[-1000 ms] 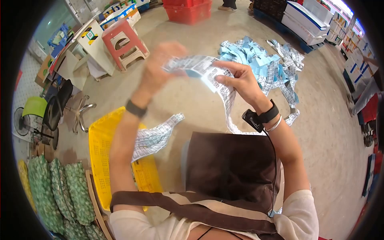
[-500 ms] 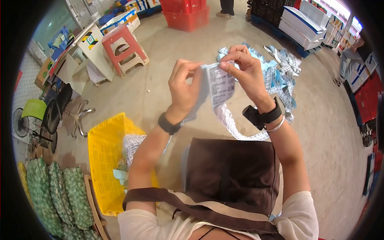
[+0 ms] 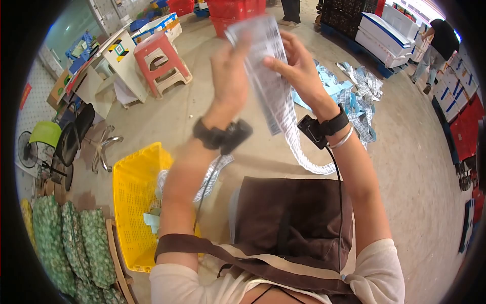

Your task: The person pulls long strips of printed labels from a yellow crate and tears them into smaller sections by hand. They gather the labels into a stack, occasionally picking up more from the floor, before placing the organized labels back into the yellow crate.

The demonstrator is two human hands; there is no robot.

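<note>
A long strip of printed white labels (image 3: 271,76) hangs from raised hands and curls down to the right above a dark brown bag (image 3: 293,218). Fingers of my right hand (image 3: 296,66) pinch the strip near its top, thumb on the printed face. Motion blurs my left hand (image 3: 229,76), which is at the strip's upper left edge; its fingertips are smeared. More label strips lie in a heap (image 3: 349,91) on the floor beyond my right hand. Other strips (image 3: 215,175) trail over the rim of a yellow crate (image 3: 134,213) at the left.
A red and beige stool (image 3: 161,63) and a white desk (image 3: 121,66) stand upper left. An office chair (image 3: 76,131) and green net sacks (image 3: 50,243) are at left. Red bins (image 3: 230,12) are ahead. White boxes (image 3: 382,38) and a bending person (image 3: 439,45) are upper right.
Both hands have moved up with the strip, whose printed part now shows broader and tilted. My left hand is more blurred. The person at upper right has come further into view.
</note>
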